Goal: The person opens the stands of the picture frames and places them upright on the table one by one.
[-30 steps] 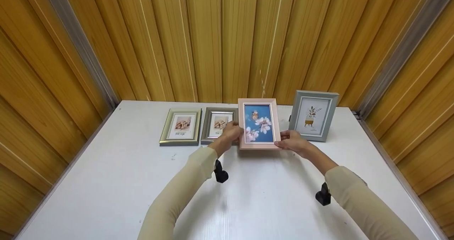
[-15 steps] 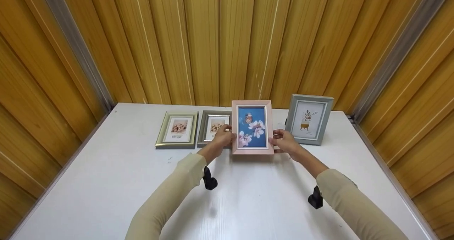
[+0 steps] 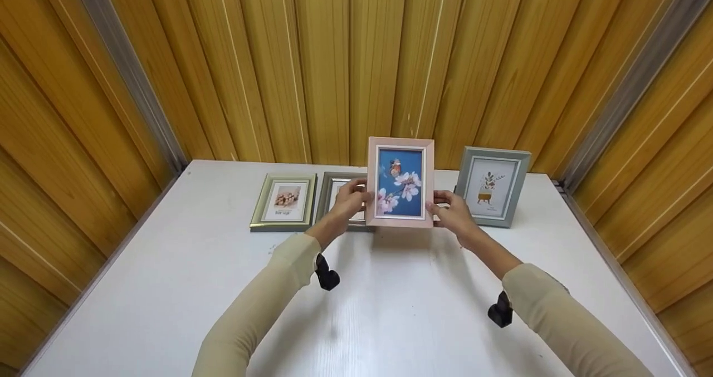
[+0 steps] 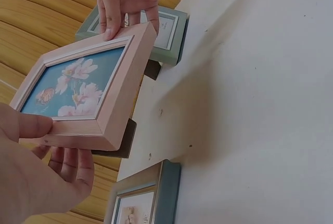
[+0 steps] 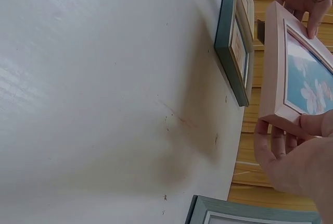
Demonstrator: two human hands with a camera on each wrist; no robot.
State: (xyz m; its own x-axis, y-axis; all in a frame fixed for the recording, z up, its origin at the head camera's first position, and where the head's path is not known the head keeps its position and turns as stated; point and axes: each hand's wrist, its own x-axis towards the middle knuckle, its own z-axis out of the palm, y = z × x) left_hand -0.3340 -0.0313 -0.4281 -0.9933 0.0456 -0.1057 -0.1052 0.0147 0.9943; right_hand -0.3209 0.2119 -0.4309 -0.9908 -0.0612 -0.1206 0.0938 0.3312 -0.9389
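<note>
The left hand (image 3: 348,203) and right hand (image 3: 455,214) pinch a pink rectangular picture frame (image 3: 400,182) between them; only the wrist views show a dark flat flap (image 4: 126,143), apparently its stand, behind that grip.

Beige sleeves (image 3: 257,307) have black devices (image 3: 327,279) by their cuffs (image 3: 299,253).

This looks like a small booth, walled on three sides by ribbed, wood-look panels (image 3: 320,59) with grey metal strips (image 3: 129,68) in the corners. A white table (image 3: 356,321) reaches the walls; whether home, shop or workshop cannot be told.
</note>
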